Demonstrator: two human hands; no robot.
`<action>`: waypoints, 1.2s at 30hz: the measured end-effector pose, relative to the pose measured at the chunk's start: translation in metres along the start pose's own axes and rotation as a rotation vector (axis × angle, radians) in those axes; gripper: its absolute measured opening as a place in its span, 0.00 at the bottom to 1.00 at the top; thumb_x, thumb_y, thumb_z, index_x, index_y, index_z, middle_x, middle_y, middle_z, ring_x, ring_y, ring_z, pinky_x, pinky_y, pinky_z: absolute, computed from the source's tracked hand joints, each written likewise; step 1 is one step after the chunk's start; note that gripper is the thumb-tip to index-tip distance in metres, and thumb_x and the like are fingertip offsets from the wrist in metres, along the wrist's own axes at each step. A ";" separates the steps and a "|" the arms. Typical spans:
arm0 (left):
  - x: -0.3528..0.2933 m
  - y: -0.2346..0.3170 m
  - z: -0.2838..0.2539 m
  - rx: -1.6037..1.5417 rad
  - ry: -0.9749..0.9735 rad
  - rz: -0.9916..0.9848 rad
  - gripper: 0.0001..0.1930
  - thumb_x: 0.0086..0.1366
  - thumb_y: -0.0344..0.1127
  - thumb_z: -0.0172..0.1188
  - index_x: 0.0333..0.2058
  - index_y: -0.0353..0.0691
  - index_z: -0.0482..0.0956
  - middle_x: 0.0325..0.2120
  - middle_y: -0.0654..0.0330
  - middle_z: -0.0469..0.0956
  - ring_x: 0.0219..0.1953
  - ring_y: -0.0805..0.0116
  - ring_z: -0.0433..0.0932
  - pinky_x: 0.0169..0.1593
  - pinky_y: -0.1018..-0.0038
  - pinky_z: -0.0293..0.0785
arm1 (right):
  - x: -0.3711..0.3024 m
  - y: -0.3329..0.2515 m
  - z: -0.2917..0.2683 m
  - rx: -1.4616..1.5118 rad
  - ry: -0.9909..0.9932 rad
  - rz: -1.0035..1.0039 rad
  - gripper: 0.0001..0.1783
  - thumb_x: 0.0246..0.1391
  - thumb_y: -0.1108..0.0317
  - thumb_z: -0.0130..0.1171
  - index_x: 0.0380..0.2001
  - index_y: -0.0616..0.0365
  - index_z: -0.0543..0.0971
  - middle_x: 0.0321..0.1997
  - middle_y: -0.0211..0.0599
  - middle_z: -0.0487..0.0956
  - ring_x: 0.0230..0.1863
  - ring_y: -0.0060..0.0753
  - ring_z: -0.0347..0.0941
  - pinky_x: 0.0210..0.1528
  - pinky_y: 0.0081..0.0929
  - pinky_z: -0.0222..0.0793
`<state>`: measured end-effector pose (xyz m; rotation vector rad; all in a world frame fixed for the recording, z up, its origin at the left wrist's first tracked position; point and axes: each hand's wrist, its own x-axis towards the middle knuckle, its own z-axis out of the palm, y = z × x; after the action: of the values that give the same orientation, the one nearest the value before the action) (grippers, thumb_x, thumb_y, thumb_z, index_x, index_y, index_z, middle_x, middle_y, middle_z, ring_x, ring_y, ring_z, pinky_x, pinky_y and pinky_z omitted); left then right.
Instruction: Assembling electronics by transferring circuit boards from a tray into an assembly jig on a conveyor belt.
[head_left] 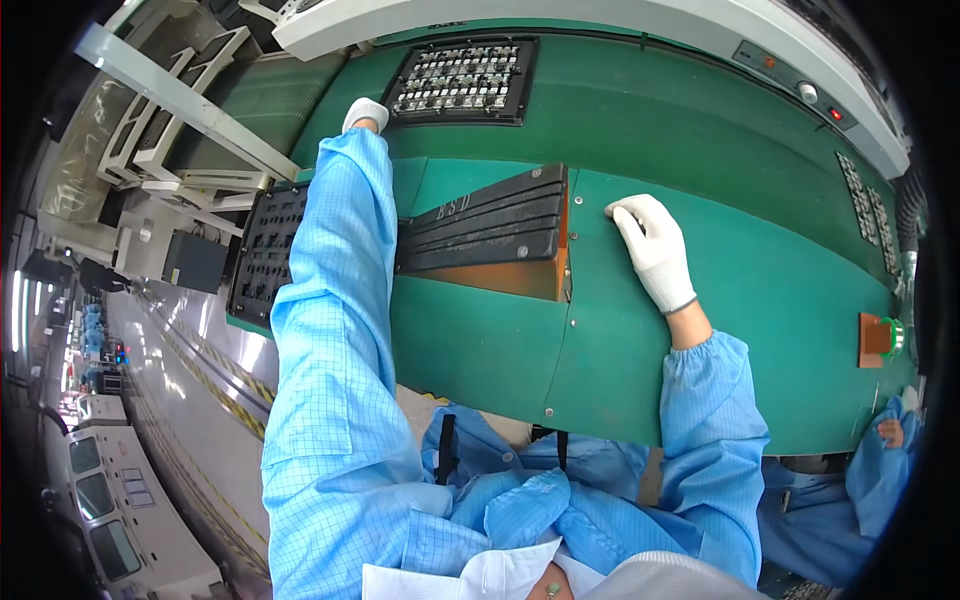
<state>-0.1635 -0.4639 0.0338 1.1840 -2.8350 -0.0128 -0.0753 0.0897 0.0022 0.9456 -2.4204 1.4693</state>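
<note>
While the left sleeve stretches across the desk toward the far left, the gloved left hand comes to the near left corner of a black tray filled with rows of small parts. That tray lies at the far side, left of the middle. Judging by this, the step in hand is handling or positioning the tray at its edge, though its direction of travel cannot be told. Such a move calls for a steady hold on the rim, with the tray kept level and the parts untouched; a pull from one corner alone could turn it askew.

The left arm is nearly straight, passing just beside the left end of a sloping stand with a black ribbed top, and partly covering a second black tray at the left. Whether the left fingers are apart or clamped on the rim cannot be told, since they are hidden; contact is uncertain too.

The gloved right hand hangs over the desk to the right of the stand, elbow bent, wrist pointing far and slightly left. Its fingers curl loosely, thumb close to the forefinger, with nothing visible between them; whether the tips meet is unclear.
</note>
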 end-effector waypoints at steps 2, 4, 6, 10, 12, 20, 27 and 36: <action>0.014 0.046 0.050 0.090 -0.345 -0.040 0.22 0.73 0.44 0.48 0.62 0.48 0.75 0.67 0.56 0.67 0.69 0.56 0.66 0.67 0.61 0.65 | -0.004 0.013 -0.004 -0.073 -0.007 0.034 0.10 0.64 0.67 0.55 0.37 0.62 0.81 0.37 0.40 0.79 0.40 0.37 0.77 0.45 0.29 0.72; 0.063 -0.026 0.028 0.005 -0.020 -0.118 0.18 0.64 0.40 0.56 0.48 0.39 0.84 0.53 0.46 0.80 0.59 0.42 0.75 0.55 0.59 0.75 | 0.009 -0.009 0.006 0.010 -0.014 -0.030 0.09 0.64 0.68 0.56 0.36 0.62 0.81 0.36 0.40 0.79 0.40 0.37 0.76 0.45 0.29 0.71; 0.081 -0.015 0.055 0.077 -0.099 -0.079 0.17 0.66 0.40 0.55 0.48 0.40 0.84 0.52 0.47 0.80 0.58 0.44 0.77 0.54 0.58 0.76 | 0.008 -0.003 0.007 -0.006 -0.018 -0.014 0.08 0.63 0.69 0.56 0.36 0.63 0.81 0.36 0.40 0.79 0.39 0.37 0.76 0.45 0.29 0.71; 0.088 -0.014 0.069 0.103 -0.196 -0.082 0.17 0.69 0.37 0.49 0.47 0.40 0.84 0.51 0.46 0.80 0.55 0.45 0.80 0.55 0.55 0.75 | 0.008 -0.002 0.012 0.013 -0.007 -0.052 0.07 0.63 0.71 0.56 0.36 0.64 0.81 0.36 0.40 0.79 0.39 0.36 0.76 0.45 0.30 0.71; 0.078 -0.024 0.052 -0.138 -0.216 -0.171 0.16 0.68 0.41 0.52 0.46 0.42 0.84 0.50 0.51 0.81 0.53 0.48 0.79 0.54 0.55 0.74 | 0.009 -0.003 0.015 0.014 -0.014 -0.052 0.07 0.63 0.72 0.56 0.36 0.65 0.80 0.37 0.41 0.79 0.40 0.37 0.76 0.45 0.30 0.71; -0.090 0.051 -0.017 -1.460 -0.741 -0.183 0.10 0.65 0.52 0.63 0.33 0.56 0.78 0.23 0.73 0.77 0.25 0.73 0.68 0.32 0.71 0.61 | 0.002 0.004 0.014 0.040 -0.023 0.022 0.09 0.64 0.72 0.54 0.36 0.66 0.81 0.37 0.42 0.80 0.40 0.36 0.77 0.45 0.29 0.72; -0.173 0.073 -0.077 -1.644 -0.485 -0.030 0.09 0.60 0.38 0.64 0.26 0.44 0.73 0.19 0.60 0.71 0.16 0.64 0.67 0.20 0.67 0.65 | 0.007 0.004 0.020 0.103 -0.099 -0.002 0.11 0.67 0.69 0.53 0.41 0.66 0.81 0.41 0.40 0.81 0.44 0.31 0.77 0.52 0.26 0.71; -0.329 -0.048 -0.151 -1.908 -0.363 -0.202 0.09 0.62 0.34 0.61 0.24 0.43 0.72 0.18 0.65 0.68 0.16 0.72 0.58 0.21 0.74 0.53 | -0.005 0.018 0.011 0.031 -0.112 -0.030 0.13 0.68 0.67 0.53 0.42 0.65 0.81 0.42 0.38 0.82 0.45 0.30 0.77 0.53 0.26 0.71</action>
<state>0.1112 -0.2611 0.1630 0.7485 -1.3646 -2.2814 -0.0800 0.0886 -0.0192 1.0941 -2.4556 1.4865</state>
